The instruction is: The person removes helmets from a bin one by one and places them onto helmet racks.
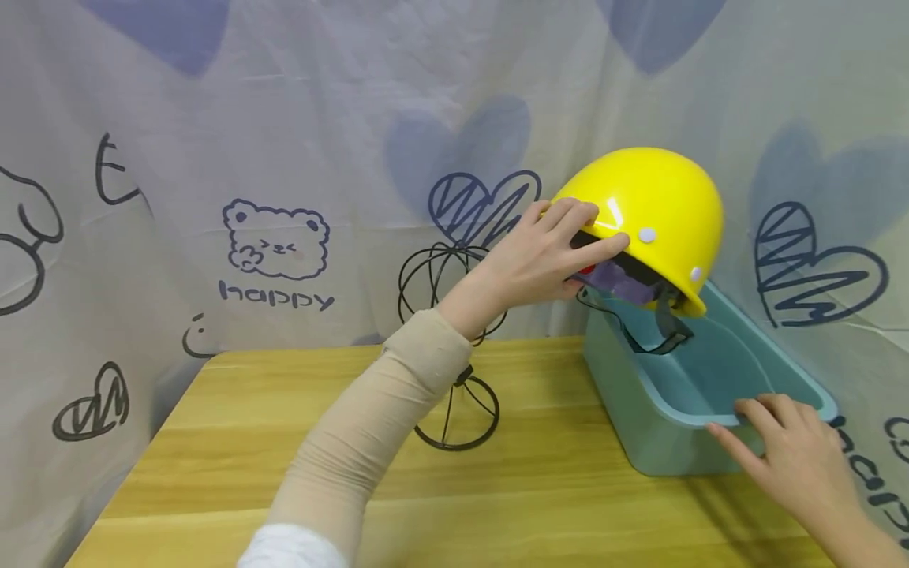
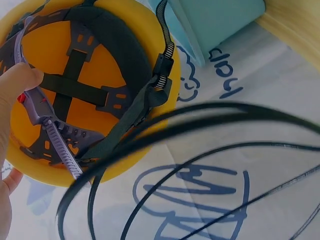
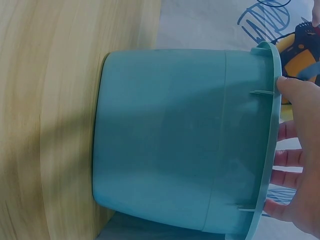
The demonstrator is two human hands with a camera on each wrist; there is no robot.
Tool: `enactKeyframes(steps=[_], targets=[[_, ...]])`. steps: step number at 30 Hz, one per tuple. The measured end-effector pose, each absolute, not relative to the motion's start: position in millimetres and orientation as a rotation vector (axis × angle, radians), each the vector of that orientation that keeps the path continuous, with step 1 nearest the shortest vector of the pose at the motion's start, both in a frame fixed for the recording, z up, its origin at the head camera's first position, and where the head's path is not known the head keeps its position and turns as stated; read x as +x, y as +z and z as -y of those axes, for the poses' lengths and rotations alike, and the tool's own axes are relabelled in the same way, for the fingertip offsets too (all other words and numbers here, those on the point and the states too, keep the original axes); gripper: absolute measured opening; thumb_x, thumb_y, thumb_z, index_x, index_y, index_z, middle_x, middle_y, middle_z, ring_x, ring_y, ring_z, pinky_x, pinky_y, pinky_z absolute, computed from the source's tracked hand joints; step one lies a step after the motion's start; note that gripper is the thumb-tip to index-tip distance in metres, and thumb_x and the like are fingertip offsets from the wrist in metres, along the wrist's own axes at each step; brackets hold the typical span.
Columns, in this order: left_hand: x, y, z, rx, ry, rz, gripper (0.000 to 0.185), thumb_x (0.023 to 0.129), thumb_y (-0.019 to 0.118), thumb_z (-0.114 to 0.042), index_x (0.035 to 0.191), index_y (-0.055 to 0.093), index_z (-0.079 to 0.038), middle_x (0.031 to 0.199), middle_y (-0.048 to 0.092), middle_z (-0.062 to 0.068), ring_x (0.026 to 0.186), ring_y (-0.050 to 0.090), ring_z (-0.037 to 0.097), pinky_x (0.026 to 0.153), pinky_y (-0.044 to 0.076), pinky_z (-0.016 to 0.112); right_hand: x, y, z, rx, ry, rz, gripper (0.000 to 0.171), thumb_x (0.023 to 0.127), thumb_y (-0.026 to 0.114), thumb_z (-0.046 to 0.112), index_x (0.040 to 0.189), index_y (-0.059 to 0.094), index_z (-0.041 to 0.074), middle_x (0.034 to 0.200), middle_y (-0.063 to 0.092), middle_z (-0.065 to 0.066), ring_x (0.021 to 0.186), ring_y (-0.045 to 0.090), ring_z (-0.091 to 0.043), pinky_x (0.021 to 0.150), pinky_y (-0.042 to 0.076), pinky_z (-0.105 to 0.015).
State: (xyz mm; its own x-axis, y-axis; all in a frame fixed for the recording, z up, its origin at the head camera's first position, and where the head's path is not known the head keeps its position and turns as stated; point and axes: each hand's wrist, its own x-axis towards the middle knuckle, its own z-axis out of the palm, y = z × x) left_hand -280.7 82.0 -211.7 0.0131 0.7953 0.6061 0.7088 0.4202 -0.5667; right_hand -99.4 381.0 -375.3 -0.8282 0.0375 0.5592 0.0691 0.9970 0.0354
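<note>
My left hand (image 1: 540,256) grips the brim of a yellow hard hat (image 1: 656,189), raised over a blue-green plastic bin (image 1: 639,418). The hat is tilted, its inside toward the left. In the left wrist view, the thumb lies inside the hat on the grey headband (image 2: 37,105), near a dark webbing harness (image 2: 70,85). A black chin strap (image 1: 663,347) dangles over the bin's opening. At the bin's near end, my right hand (image 1: 798,454) holds the rim (image 3: 272,125), fingers hooked over it and thumb at its edge.
A black wire stand (image 1: 458,448), with a round base and a cage-like top, stands on the wooden table (image 1: 284,410) behind my left forearm. A pale cloth (image 1: 341,118) printed with hearts and drawings hangs behind the table and along its sides.
</note>
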Motion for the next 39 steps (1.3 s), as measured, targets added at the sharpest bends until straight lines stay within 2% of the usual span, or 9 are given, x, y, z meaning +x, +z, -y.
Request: enactKeyframes(steps=[11, 15, 23, 31, 39], targets=[[-281.3, -201.4, -62.5, -1.294, 0.129, 1.676, 0.058, 0.074, 0.060, -0.045, 0.127, 0.040, -0.030, 0.121, 0.041, 0.011, 0.110, 0.038, 0.026, 0.088, 0.037, 0.043, -100.4, -376.7, -382.8, -0.068, -0.071, 2.548, 0.051, 0.069, 0.067, 0.050, 0.091, 0.058, 0.004, 0.092, 0.050, -0.023, 0.082, 0.045, -0.043, 0.066, 0.036, -0.057], [-281.6, -197.5, -55.6, -1.269, 0.151, 1.667, 0.062, 0.072, 0.062, -0.049, 0.126, 0.039, -0.030, 0.121, 0.040, 0.011, 0.109, 0.038, 0.027, 0.091, 0.035, 0.043, -100.7, -377.6, -384.0, -0.055, -0.068, 2.539, 0.050, 0.069, 0.067, 0.050, 0.090, 0.058, 0.005, 0.092, 0.051, -0.022, 0.080, 0.045, -0.043, 0.065, 0.036, -0.056], [-285.4, -195.7, -44.7, -1.264, 0.163, 1.673, 0.058, 0.076, 0.056, -0.051, 0.126, 0.038, -0.029, 0.120, 0.041, 0.012, 0.110, 0.039, 0.028, 0.093, 0.037, 0.043, -100.6, -377.4, -383.5, -0.060, -0.062, 2.527, 0.050, 0.069, 0.066, 0.050, 0.090, 0.058, 0.005, 0.092, 0.051, -0.022, 0.081, 0.045, -0.044, 0.066, 0.036, -0.058], [-288.0, -197.9, -33.0, -1.258, 0.138, 1.674, 0.055, 0.075, 0.059, -0.045, 0.123, 0.040, -0.027, 0.118, 0.041, 0.012, 0.107, 0.039, 0.028, 0.083, 0.037, 0.040, -99.1, -376.0, -385.8, -0.044, -0.034, 2.529, 0.051, 0.069, 0.066, 0.051, 0.089, 0.059, 0.006, 0.092, 0.051, -0.022, 0.081, 0.045, -0.045, 0.065, 0.034, -0.059], [-289.1, -197.6, -15.8, -1.264, 0.116, 1.661, 0.055, 0.074, 0.061, -0.043, 0.122, 0.041, -0.026, 0.116, 0.041, 0.013, 0.106, 0.041, 0.030, 0.088, 0.040, 0.041, -100.9, -378.8, -385.2, -0.034, -0.035, 2.512, 0.049, 0.068, 0.067, 0.050, 0.089, 0.058, 0.006, 0.092, 0.051, -0.022, 0.081, 0.045, -0.045, 0.064, 0.034, -0.059]])
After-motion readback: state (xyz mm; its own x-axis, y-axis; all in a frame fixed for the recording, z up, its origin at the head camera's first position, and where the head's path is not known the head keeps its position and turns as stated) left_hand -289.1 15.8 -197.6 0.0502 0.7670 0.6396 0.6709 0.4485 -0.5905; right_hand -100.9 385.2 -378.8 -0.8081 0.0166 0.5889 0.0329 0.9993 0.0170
